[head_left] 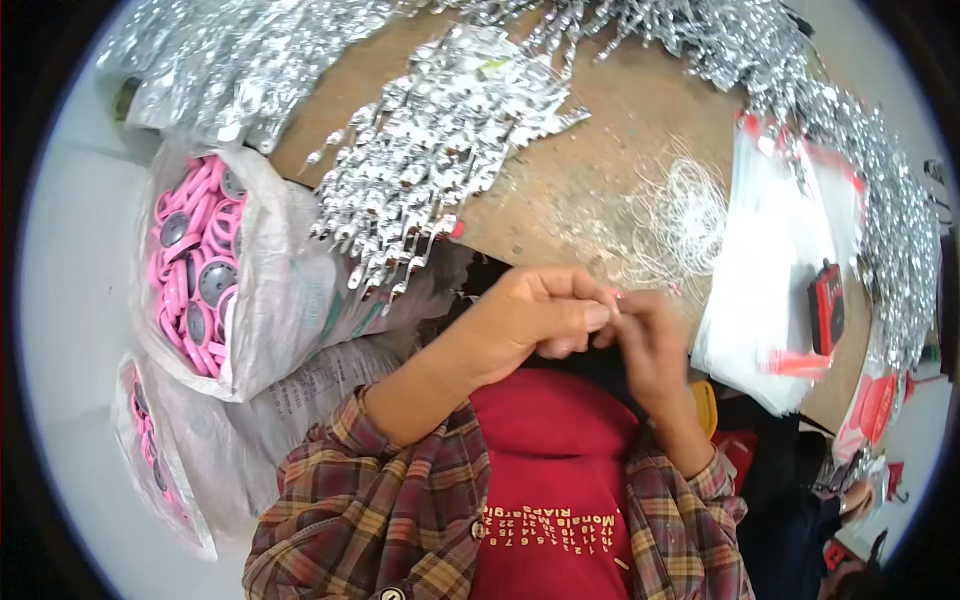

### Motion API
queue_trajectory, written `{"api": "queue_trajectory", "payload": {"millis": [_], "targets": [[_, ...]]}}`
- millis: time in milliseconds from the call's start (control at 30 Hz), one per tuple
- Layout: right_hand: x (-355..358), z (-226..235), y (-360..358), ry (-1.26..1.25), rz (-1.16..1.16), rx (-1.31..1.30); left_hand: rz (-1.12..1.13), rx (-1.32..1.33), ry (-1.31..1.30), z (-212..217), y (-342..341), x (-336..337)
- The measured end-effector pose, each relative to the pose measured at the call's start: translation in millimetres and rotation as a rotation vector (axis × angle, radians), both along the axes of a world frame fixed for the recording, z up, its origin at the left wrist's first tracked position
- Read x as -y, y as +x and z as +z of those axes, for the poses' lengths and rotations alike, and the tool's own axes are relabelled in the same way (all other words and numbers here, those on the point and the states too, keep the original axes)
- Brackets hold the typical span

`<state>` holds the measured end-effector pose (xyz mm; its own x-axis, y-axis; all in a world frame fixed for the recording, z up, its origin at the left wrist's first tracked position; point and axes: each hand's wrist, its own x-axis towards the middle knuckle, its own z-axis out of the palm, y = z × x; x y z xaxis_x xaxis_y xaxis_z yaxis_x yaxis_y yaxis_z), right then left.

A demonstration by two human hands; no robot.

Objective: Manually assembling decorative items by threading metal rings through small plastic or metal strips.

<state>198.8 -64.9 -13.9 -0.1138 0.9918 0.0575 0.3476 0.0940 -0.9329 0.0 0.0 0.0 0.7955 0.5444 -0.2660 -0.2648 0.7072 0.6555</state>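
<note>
My left hand (545, 318) is closed in a pinch in front of my chest, near the table's front edge. Its thumb and fingertips press on something pale and too small to name. Right beside it, my right hand (652, 345) has its fingers drawn together at the same spot, slightly smeared by motion. A speck of pink shows between the two sets of fingertips. Beyond my hands, a loose tangle of thin white string (685, 215) lies on the brown table (555, 205). A heap of silver foil strands (430, 150) with small shiny pieces hangs over the table's edge.
Two white sacks (290, 270) stand at the left, filled with pink rings with grey discs (200, 265). Silver tinsel (740, 50) runs along the far and right sides. Clear plastic bags (760, 250) lie at the right, with a red-and-black device (826, 308) on them.
</note>
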Motion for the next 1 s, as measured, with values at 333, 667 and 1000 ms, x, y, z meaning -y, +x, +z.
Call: {"api": "queue_trajectory", "payload": {"millis": [333,667,1000], "targets": [[-34,59,72,0.419,-0.332,-0.596,0.117,-0.445,0.885,5,8,17],[-24,40,47,0.274,-0.386,-0.378,0.741,-1.283,1.696,81,-49,-101],[-17,43,63,0.213,-0.449,-0.298,0.614,-1.351,1.693,45,-62,-143]]}}
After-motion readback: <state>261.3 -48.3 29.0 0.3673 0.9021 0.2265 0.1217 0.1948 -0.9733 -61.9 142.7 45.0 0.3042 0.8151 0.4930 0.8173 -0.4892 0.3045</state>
